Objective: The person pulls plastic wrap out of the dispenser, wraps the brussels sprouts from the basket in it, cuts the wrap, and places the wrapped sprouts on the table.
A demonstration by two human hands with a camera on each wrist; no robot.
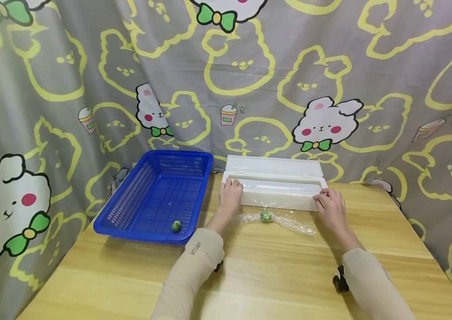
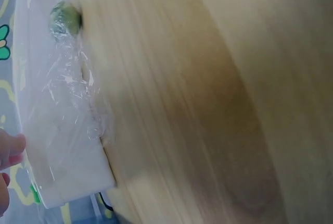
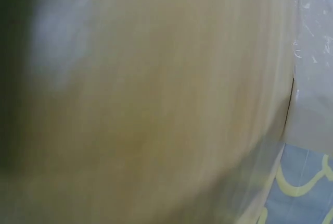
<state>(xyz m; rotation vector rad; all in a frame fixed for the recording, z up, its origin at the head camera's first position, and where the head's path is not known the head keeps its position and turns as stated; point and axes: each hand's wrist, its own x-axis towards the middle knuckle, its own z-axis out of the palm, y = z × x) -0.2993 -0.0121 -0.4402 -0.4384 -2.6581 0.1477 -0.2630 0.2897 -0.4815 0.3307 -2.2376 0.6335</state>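
Observation:
A long white box (image 1: 278, 201) stands with its lid (image 1: 274, 166) tipped back and a roll of clear film (image 1: 278, 186) inside. Film drapes over its front onto the table, around a small green ball-like item (image 1: 266, 216), also in the left wrist view (image 2: 66, 19). My left hand (image 1: 231, 195) rests at the box's left end, fingers bent over the front edge. At the right end, my right hand (image 1: 331, 206) pinches the film's edge between thumb and fingers. In the left wrist view, my left fingers (image 2: 11, 148) touch the box's edge. The right wrist view shows no hand.
A blue plastic basket (image 1: 199, 195) sits left of the box, with another small green item (image 1: 176, 226) in its near right corner. The wooden table (image 1: 274, 271) extends in front of the box. A patterned curtain (image 1: 250, 106) hangs behind.

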